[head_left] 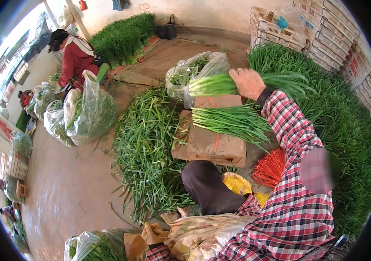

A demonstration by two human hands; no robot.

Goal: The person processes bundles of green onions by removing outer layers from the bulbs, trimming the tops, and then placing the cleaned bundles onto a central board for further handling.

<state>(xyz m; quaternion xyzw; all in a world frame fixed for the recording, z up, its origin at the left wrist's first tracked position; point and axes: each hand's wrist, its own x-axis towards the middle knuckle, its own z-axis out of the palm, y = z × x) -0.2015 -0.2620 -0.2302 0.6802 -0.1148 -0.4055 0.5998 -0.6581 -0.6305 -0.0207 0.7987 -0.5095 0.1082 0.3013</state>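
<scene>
My right hand (248,83), bare below a plaid sleeve, is closed around a bunch of long green chives (214,85). It is raised past the far side of a low, mud-stained block (216,150). Pale stem ends point left, leaf tips right. A second bunch of chives (229,119) lies across the block. One red strip (216,141) runs over the block under that bunch. My left hand (153,234), in a tan glove, is low beside my apron-covered lap; its fingers do not show clearly. Loose red strips (270,167) lie right of the block.
Loose green leaves (150,152) heap left of the block. A clear bag (218,63) stands behind it, and a yellow basket (237,183) beside my knee. Chives (351,174) pile along the right, below stacked crates (329,35). Another person (76,58) sits at far left near filled bags (92,113).
</scene>
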